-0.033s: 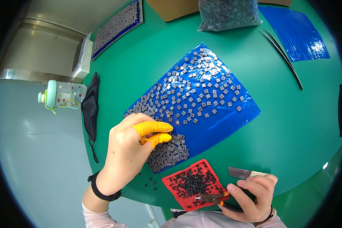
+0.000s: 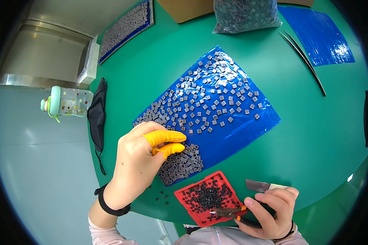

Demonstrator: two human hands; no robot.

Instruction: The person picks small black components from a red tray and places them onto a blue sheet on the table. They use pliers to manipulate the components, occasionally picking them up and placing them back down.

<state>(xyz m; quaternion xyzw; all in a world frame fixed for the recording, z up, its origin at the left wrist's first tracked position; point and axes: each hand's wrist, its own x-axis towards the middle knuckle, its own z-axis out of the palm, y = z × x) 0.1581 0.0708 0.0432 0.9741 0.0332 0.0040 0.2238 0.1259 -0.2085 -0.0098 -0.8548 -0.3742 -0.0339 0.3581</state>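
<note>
On a green table (image 2: pixel 315 134), small grey square parts (image 2: pixel 180 165) are being pressed and gathered at the near corner of a blue plastic sheet (image 2: pixel 237 126) by the left hand (image 2: pixel 141 163), its two yellow-capped fingers (image 2: pixel 167 136) held together on the pile. Just below that sheet, small pliers (image 2: pixel 233 212) are being gripped tightly by the right hand (image 2: pixel 270 212), their tips being held over a red tray (image 2: pixel 184 196) of dark beads; nothing is seen shifting between the two views.
</note>
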